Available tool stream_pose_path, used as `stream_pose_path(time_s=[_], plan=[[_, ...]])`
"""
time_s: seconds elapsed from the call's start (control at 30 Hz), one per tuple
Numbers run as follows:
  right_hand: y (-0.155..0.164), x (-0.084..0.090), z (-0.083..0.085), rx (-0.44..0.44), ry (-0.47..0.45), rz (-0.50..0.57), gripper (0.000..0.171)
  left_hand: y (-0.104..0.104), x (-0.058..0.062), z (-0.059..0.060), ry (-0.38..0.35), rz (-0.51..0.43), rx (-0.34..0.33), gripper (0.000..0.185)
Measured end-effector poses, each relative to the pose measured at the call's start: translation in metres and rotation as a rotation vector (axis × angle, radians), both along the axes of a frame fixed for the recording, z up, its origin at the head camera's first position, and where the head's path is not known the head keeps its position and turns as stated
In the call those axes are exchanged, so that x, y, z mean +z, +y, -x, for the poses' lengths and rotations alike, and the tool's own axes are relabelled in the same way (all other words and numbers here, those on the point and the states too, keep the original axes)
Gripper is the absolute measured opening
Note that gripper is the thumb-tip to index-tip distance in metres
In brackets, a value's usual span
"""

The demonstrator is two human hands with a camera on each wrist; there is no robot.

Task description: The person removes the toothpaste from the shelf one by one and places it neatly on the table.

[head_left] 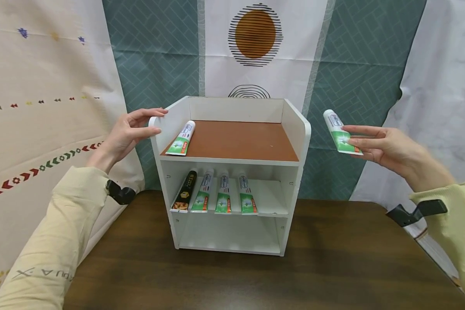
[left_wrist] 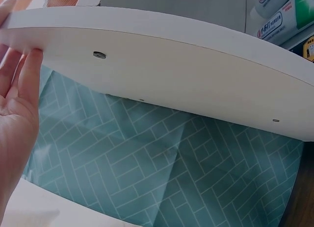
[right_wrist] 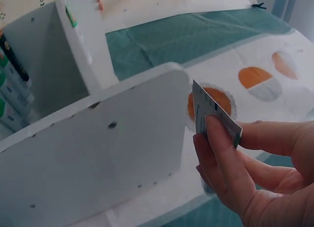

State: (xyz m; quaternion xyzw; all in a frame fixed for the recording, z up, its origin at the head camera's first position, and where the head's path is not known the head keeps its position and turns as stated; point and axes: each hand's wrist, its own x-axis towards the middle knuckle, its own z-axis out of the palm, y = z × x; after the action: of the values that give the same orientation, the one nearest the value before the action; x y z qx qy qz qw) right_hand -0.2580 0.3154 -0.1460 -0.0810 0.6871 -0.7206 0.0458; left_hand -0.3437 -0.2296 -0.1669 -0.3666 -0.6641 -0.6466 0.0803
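Observation:
A white shelf unit [head_left: 232, 161] with a brown top board stands in the middle. My left hand [head_left: 133, 129] grips the upper edge of its left side panel [left_wrist: 162, 65], fingers on one face and thumb on the other. Off to the right, my right hand [head_left: 383, 146] pinches a green-and-white toothpaste tube [head_left: 339, 133] in the air, cap end up. The right wrist view catches the crimped end of this tube [right_wrist: 211, 112] between fingers and thumb. One similar toothpaste tube [head_left: 183, 140] lies at the left of the top board.
On the middle shelf lie a black toothpaste tube [head_left: 184, 191] and three green-and-white ones, such as the rightmost tube [head_left: 246, 196]. The bottom compartment [head_left: 228, 234] is below them. A dark wooden table [head_left: 232, 284] carries the unit; patterned cloths [head_left: 155, 77] hang behind.

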Motion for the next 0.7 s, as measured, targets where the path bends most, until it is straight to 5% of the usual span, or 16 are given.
stream_pose_path(time_s=[0.7], plan=[[0.022, -0.114, 0.004, 0.077, -0.063, 0.038, 0.031, 0.001, -0.001, 0.002, -0.021, -0.045, -0.050, 0.034]])
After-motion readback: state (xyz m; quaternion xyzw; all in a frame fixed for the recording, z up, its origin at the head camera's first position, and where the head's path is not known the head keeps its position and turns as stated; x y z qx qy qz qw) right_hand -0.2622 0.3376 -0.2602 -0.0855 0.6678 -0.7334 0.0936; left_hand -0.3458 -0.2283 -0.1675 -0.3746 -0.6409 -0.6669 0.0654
